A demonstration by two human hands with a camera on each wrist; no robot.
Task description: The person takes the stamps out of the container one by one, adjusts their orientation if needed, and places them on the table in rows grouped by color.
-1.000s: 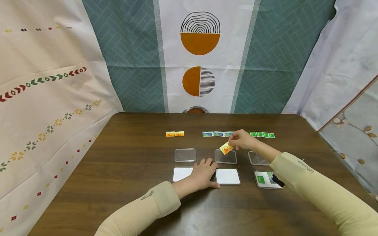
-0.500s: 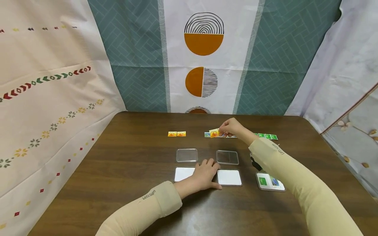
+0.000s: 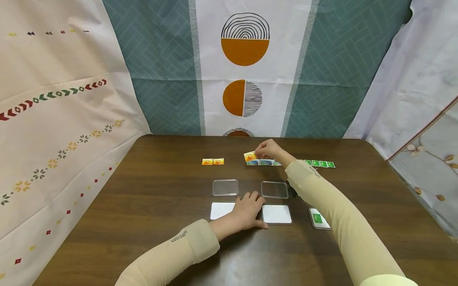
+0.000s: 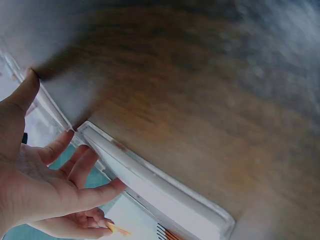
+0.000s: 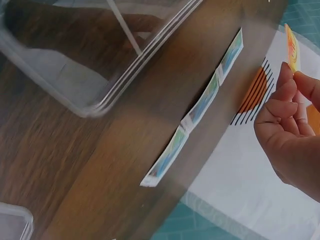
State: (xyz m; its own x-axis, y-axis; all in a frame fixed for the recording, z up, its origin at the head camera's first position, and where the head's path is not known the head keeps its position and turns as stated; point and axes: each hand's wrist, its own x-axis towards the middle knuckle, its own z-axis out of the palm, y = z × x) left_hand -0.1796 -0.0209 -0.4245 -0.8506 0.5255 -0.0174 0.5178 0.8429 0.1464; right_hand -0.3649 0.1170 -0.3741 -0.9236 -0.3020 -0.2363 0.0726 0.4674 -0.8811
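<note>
My right hand (image 3: 268, 149) pinches a small yellow card with an orange picture (image 3: 250, 156) by its edge between thumb and fingertips. The card overlaps the row of blue-green picture cards (image 3: 266, 162) in the head view. Seen from the right wrist, that card (image 5: 291, 47) stands up from the fingertips, above several blue-green cards (image 5: 202, 102). My left hand (image 3: 247, 212) spreads over the gap between two shallow clear cases with white inside, the left case (image 3: 219, 209) and the right case (image 3: 277, 214). In the left wrist view its fingertips touch the case (image 4: 160, 192) edges.
Two yellow cards (image 3: 212, 161) lie at the back left, and several green cards (image 3: 320, 163) at the back right. Clear lids (image 3: 225, 187) sit behind the cases. A third case holding a green card (image 3: 317, 218) is partly hidden by the right sleeve.
My right hand has carried the yellow card back and left, from over the middle lid to the blue-green row. The right sleeve now covers more of the third case. The left hand stays put.
</note>
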